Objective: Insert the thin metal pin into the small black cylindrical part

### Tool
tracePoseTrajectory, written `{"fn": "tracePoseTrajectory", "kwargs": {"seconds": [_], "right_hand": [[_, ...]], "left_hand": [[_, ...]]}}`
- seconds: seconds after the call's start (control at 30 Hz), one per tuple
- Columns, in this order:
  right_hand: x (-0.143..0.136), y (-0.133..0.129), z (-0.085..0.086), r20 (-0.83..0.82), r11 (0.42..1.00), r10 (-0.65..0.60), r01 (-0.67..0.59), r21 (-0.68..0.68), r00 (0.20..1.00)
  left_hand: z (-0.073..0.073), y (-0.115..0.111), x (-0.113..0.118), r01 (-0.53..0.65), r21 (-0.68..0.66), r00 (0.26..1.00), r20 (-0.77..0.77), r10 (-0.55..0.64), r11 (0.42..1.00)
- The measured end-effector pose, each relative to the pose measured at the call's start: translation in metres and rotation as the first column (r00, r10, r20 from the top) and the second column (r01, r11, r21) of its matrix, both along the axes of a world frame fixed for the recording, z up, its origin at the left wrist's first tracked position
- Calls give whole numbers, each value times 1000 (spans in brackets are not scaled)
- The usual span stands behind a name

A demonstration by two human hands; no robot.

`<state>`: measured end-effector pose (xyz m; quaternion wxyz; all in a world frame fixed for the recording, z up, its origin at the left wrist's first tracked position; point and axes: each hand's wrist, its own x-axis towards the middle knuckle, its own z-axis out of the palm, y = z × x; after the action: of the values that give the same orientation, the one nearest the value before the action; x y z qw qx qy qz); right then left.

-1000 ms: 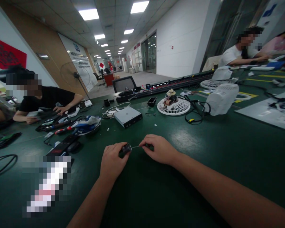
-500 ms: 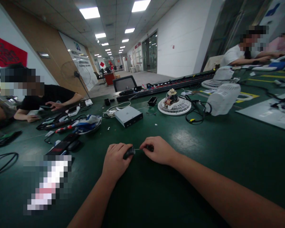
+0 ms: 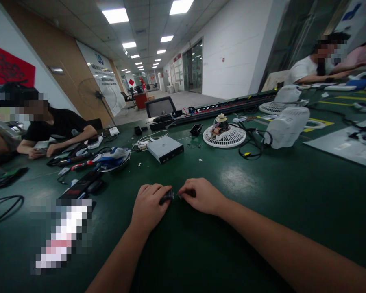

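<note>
My left hand (image 3: 149, 205) is closed around the dark, partly see-through handle of what looks like a screwdriver (image 3: 168, 196), resting low over the green tabletop. A thin metal shaft sticks out of the handle to the right. At the far end of that shaft, the fingertips of my right hand (image 3: 201, 196) are pinched together. Whatever small piece sits in that pinch is hidden by the fingers. Beyond both hands lies a silver optical disc drive (image 3: 165, 148) with a black front.
Behind the drive is a coiled white cable (image 3: 142, 144). An opened fan base (image 3: 224, 136) and a white plastic housing (image 3: 288, 128) stand to the right. On the left are a bowl with blue cloth (image 3: 113, 159), tools and cables. People sit at both sides of the green table (image 3: 262, 195).
My right hand has shifted slightly left and down, closer to the left hand, so less shaft shows. The left hand stays put. The person at left has drawn an arm in.
</note>
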<state>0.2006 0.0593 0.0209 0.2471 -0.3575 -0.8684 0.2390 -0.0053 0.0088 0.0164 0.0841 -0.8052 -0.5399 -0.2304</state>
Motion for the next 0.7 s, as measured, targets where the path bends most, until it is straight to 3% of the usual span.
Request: {"fn": "tracePoseTrajectory", "kwargs": {"seconds": [0.23, 0.3, 0.43, 0.5, 0.6, 0.7], "right_hand": [[-2, -5, 3, 77, 957, -275, 265, 118, 958], [-2, -4, 1, 72, 965, -255, 250, 76, 964], [-5, -1, -6, 107, 995, -97, 98, -8, 990], [-7, -1, -6, 83, 995, -96, 99, -28, 992], [-6, -2, -3, -62, 990, -137, 134, -50, 989], [-5, -3, -1, -209, 995, -88, 75, -73, 974]], "left_hand": [[-1, 2, 1, -121, -22, 992, 33, 122, 992], [-2, 2, 1, -159, -33, 985, 63, 160, 987], [-3, 3, -2, -231, -40, 964, 127, 234, 972], [-3, 3, -2, -243, -45, 959, 136, 247, 969], [-3, 2, -2, -184, -42, 972, 140, 188, 982], [-2, 0, 0, -61, -23, 990, 129, 64, 998]]}}
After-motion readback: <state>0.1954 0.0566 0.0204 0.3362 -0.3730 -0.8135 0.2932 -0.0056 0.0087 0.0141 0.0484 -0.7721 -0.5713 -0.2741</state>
